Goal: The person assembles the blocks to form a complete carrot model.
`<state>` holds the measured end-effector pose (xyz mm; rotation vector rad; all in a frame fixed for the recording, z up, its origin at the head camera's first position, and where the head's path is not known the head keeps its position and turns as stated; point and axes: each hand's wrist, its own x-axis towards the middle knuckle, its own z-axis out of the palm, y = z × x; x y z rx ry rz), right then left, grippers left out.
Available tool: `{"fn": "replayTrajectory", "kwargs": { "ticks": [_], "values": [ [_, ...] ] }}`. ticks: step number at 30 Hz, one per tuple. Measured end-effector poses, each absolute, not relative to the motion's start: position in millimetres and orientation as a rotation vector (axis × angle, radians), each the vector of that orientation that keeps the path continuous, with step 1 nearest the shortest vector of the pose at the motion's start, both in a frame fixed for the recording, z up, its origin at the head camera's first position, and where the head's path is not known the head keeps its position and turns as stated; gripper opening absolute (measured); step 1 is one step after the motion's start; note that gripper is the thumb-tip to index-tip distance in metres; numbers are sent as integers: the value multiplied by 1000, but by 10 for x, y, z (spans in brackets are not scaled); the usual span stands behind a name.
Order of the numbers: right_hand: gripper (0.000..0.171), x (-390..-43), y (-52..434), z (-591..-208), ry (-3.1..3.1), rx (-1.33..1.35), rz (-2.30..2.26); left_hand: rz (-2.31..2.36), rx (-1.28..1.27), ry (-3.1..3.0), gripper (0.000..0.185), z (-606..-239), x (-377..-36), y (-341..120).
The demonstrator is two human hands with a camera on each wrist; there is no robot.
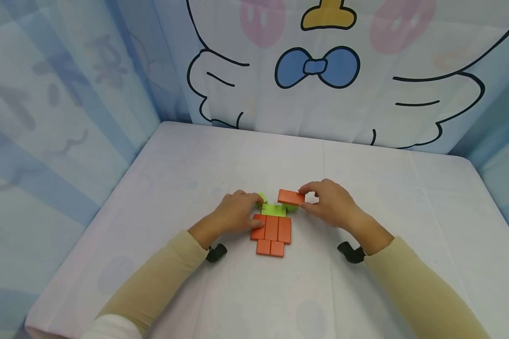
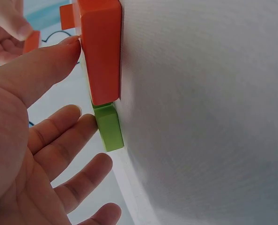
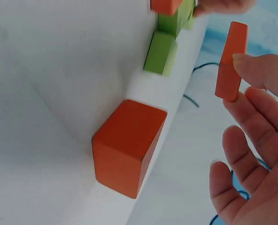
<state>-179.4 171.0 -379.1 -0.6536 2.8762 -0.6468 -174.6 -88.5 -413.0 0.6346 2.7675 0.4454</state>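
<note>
Now the right hand (image 1: 332, 203) pinches a flat orange wooden block (image 1: 291, 197) above the green blocks (image 1: 274, 210). Left hand (image 1: 236, 213) rests open-fingered against the orange block stack (image 1: 271, 228). One careless nudge could scatter it.

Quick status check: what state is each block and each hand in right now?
Loose orange block: lifted, pinched by the right hand.
Orange block group: flat on the table, packed together.
Green blocks: flat, above the orange group.
Left hand: fingers straight, touching the group's left edge.
</note>
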Motion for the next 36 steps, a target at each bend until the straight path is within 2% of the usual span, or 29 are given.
{"fn": "replayTrajectory", "kwargs": {
  "ticks": [11,18,36],
  "values": [
    [26,-1348,1653,-3867,2859,-929,-671,431,643,2774,53,-4114,-1744,-875],
    [25,-1131,1553,-3983,2793,-1006,-673,417,638,2769,53,-4107,-1751,-872],
    [22,-875,1400,-4166,2724,-1123,-684,411,649,2779,53,-4114,-1752,-883]
  ]
}}
